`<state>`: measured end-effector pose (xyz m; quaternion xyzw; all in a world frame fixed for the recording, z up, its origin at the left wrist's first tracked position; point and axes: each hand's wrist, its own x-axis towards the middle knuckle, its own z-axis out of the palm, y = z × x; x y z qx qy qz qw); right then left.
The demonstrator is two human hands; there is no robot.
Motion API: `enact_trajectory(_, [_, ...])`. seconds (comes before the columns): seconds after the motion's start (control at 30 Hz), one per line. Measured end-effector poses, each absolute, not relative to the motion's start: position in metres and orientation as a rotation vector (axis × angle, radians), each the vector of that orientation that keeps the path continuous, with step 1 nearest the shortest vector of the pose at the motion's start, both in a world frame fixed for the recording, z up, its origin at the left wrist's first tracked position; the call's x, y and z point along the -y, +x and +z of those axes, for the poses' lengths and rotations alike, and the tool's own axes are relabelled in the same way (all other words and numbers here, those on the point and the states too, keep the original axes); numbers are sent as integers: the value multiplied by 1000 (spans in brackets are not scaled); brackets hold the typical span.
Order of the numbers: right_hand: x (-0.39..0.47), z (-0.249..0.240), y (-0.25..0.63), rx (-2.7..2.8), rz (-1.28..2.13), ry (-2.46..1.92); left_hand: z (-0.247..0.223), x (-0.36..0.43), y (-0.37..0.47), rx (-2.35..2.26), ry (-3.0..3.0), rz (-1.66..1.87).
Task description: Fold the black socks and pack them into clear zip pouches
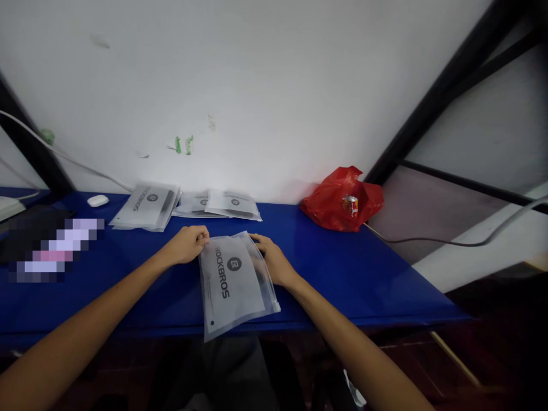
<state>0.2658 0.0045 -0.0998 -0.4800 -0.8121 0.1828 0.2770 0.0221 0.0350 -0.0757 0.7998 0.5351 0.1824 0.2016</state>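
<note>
A frosted zip bag [240, 285] printed ROCKBROS lies tilted over the front part of the blue table, its lower corner reaching past the edge. My left hand [188, 244] pinches its upper left corner between thumb and fingers. At the bag's right side, along the zip edge, is my right hand [274, 260]; its fingers are curled round the upper right corner, partly hidden behind the translucent plastic. A white slider shows at the lower right end of the zip. Something pale and flat fills most of the bag.
Similar bags lie along the wall: a stack [145, 208] at left and more bags [234, 204] beside it. A red plastic bag [342, 200] stands at the back right of the blue table [334, 274]. A white case [98, 200] and cables are at left.
</note>
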Motion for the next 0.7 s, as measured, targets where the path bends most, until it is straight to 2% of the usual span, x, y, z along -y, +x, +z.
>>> enact_trajectory(0.2, [-4, -97, 279, 1984, 409, -1515, -51, -26, -4, -1636, 2290, 656])
enact_trajectory(0.37, [-5, -97, 282, 1932, 373, -1561, -21, -53, -58, -1788, 2272, 511])
enact_trajectory(0.5, [-5, -100, 279, 1898, 325, -1580, -8, -87, -93, -1824, 2242, 524])
enact_trajectory(0.7, [-3, -104, 274, 1868, 251, -1596, -14, -99, -77, -2359, 2371, 440])
